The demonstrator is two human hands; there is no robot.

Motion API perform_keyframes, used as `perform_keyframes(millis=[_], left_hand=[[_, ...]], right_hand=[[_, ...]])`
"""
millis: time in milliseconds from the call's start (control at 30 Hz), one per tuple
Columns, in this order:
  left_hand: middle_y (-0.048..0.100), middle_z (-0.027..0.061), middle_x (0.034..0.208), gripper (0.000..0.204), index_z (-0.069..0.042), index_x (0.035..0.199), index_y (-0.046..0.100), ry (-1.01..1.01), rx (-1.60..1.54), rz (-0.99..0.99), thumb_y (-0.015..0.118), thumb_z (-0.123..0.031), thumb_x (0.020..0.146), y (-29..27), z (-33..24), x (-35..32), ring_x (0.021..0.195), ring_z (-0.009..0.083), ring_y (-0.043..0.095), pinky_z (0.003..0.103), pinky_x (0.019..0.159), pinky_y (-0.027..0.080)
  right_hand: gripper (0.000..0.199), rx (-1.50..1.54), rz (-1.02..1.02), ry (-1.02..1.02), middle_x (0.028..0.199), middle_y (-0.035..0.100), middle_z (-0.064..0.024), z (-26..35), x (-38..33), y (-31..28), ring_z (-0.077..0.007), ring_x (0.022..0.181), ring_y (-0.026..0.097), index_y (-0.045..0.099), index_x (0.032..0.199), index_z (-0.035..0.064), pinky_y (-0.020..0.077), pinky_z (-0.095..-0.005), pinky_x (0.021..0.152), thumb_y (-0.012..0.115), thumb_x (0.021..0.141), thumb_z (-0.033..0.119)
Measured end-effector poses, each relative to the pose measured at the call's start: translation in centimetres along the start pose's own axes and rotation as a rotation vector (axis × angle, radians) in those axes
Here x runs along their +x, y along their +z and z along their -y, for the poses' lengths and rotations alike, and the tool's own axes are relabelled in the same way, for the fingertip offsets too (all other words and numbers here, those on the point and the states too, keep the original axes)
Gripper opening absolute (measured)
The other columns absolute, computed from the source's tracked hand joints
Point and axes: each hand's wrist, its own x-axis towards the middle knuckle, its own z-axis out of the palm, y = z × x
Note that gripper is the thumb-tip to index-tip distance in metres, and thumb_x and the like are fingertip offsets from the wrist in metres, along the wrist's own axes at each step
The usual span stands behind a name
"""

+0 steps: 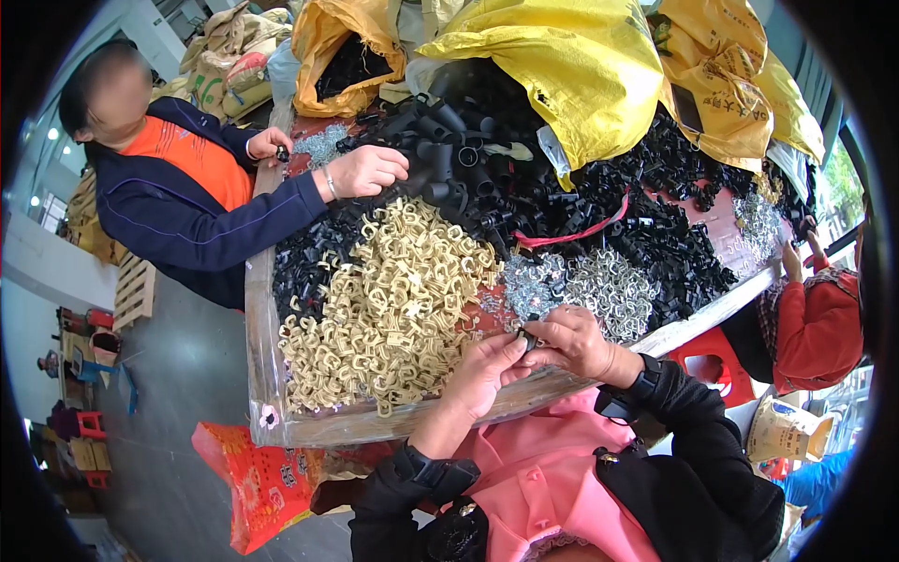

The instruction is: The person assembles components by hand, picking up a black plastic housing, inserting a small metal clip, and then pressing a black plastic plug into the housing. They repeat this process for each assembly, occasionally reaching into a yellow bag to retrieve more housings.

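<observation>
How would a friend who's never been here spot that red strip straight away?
Start at the wooden-edged table and find the big yellow sack at its far side. Below the sack's drooping corner in the picture, beyond the wearer's right hand, lies the strip. It is long, thin and slightly curved, its pinkish red standing out from the small black parts around it.

A wooden-rimmed table (265,347) with a reddish top carried loose heaps of small parts. Cream-coloured clips (393,300) covered its near left area, with small silvery screws (532,290) and shiny metal hooks (614,292) heaped to their right. Black plastic fittings (487,201) spread across the middle and far side. More silvery hardware (321,145) lay at the far left.
</observation>
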Motion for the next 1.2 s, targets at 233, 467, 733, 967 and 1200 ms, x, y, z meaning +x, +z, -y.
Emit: perform_keyframes(millis=[233,467,733,967,1200], left_hand=[[0.057,0.0046,0.078,0.019,0.0,0.094,0.055,0.027,0.088,0.063,0.052,-0.014,0.081,0.2,-1.2,0.2,0.067,0.0102,0.056,0.021,0.06,0.048],[0.058,0.0056,0.079,0.02,0.002,0.094,0.054,0.125,0.327,-0.004,0.052,-0.014,0.082,-2.0,-2.5,1.2,0.065,0.0103,0.057,0.021,0.057,0.047],[0.058,0.0087,0.08,0.019,0.004,0.095,0.049,0.569,0.895,-0.269,0.052,-0.009,0.081,-1.5,-8.5,7.0,0.066,0.0128,0.058,0.022,0.057,0.047],[0.058,0.0097,0.082,0.022,0.003,0.098,0.048,0.338,0.478,-0.251,0.054,-0.009,0.08,-2.6,-9.4,8.6,0.069,0.0137,0.058,0.022,0.059,0.048],[0.058,0.0091,0.084,0.022,0.003,0.098,0.049,0.28,0.305,-0.204,0.054,-0.009,0.08,-2.0,-9.2,6.4,0.068,0.0141,0.058,0.022,0.06,0.049]], right_hand=[[0.035,-0.029,-0.032,-0.146,0.059,0.045,-0.0037,-0.4,0.9,-0.1,-0.0183,0.048,0.046,0.055,0.087,0.0031,0.038,-0.0293,0.046,0.068,0.063,0.025],[0.017,-0.178,-0.085,-0.021,0.062,0.046,-0.0058,-5.9,6.8,-1.7,-0.0241,0.055,0.048,0.054,0.082,0.0062,0.0395,-0.0337,0.049,0.061,0.067,0.01],[0.025,-0.403,0.073,0.368,0.081,0.054,-0.0139,-19.6,13.4,2.0,-0.0316,0.075,0.054,0.052,0.089,0.0065,0.0438,-0.039,0.063,0.056,0.071,0.023],[0.041,-0.415,0.298,0.571,0.086,0.054,-0.0172,-18.4,13.1,3.6,-0.0307,0.079,0.055,0.046,0.108,0.0137,0.0423,-0.0415,0.067,0.052,0.071,0.03],[0.04,-0.47,0.016,0.304,0.082,0.054,-0.0146,-14.6,11.9,1.3,-0.0295,0.072,0.052,0.047,0.109,0.0129,0.0421,-0.0352,0.058,0.05,0.072,0.026]])
